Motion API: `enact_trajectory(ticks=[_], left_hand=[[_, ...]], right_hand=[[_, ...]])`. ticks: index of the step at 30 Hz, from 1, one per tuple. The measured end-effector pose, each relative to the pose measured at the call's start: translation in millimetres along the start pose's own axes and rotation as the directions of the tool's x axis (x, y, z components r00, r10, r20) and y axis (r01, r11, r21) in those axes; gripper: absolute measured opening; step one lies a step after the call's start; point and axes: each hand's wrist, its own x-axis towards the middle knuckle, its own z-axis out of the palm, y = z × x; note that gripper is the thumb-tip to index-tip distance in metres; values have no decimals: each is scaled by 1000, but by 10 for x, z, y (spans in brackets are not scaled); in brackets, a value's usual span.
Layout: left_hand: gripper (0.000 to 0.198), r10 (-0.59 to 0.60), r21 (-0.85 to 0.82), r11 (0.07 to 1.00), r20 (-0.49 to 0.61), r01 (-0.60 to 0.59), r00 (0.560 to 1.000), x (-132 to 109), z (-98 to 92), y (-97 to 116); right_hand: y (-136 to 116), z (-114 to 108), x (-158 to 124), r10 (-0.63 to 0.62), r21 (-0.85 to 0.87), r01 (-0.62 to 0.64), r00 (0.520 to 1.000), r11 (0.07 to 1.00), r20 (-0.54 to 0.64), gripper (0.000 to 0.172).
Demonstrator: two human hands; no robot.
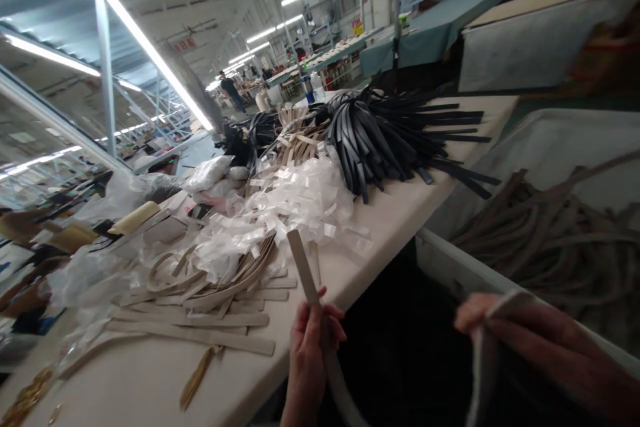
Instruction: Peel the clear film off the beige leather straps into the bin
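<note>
My left hand (313, 343) is closed around a flat beige strap (303, 263) at the table's front edge. One end of the strap sticks up above the fingers, and the rest curves down out of view. To the right, my right hand (525, 327), smeared by motion, grips a beige strap folded over the fingers (481, 360). Whether both hands hold the same strap, I cannot tell. Left of my left hand, a loose pile of beige straps (220, 320) lies on the pale table (150, 390). In front of it rests a small golden-brown bundle (197, 377).
Crumpled clear plastic strips (310, 197) and a heap of black straps (375, 137) cover the table's far part. A white bin (440, 257) holding many brownish straps (555, 233) stands right. Small gold pieces (27, 395) lie at lower left. A person (231, 90) stands far back.
</note>
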Motion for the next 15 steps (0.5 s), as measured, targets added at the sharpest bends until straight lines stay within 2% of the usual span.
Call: enact_trajectory(ticks=[2, 5, 8, 11, 15], left_hand=[[41, -79, 100, 993, 133, 66, 988, -59, 45, -119], [43, -200, 245, 961, 310, 125, 929, -81, 110, -237], [49, -279, 351, 926, 375, 143, 884, -89, 197, -267], [52, -273, 426, 899, 361, 102, 892, -115, 317, -215], [65, -117, 359, 932, 395, -36, 911, -140, 475, -187]], right_hand=[[-119, 135, 189, 7, 128, -26, 990, 991, 144, 33], [-253, 332, 454, -62, 329, -34, 959, 944, 275, 28], [-307, 454, 593, -117, 423, -45, 930, 905, 349, 30], [-334, 526, 587, -102, 426, -43, 945, 904, 311, 35], [-396, 625, 442, -96, 399, 13, 977, 917, 189, 40]])
